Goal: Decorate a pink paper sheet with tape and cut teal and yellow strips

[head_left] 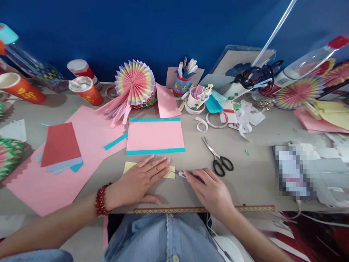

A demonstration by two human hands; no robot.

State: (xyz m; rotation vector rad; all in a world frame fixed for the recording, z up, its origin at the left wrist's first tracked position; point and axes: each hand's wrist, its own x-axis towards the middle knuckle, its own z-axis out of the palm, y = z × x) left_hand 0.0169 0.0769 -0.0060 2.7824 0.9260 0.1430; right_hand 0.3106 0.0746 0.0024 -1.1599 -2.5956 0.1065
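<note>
My left hand (148,174) lies flat, fingers stretched out, on a pale yellow paper strip (171,169) and covers its middle. A slit or dark line shows at the strip's right end. In my right hand (208,187) is a small white craft knife (182,174), its tip pointing at that end; the rest is hidden under my fingers. Just beyond my left hand lies a pink paper rectangle (155,135) with blue strips along its two long edges. Partly open scissors (218,156) with black handles rest behind my right hand.
Pink sheets (89,145) with red paper (62,143) on top lie at left. A folded paper fan (133,82), pen cup (182,83), scrap cup (197,98) and tape rings stand along the blue wall. A blurred phone (293,173) lies at right, with a cable.
</note>
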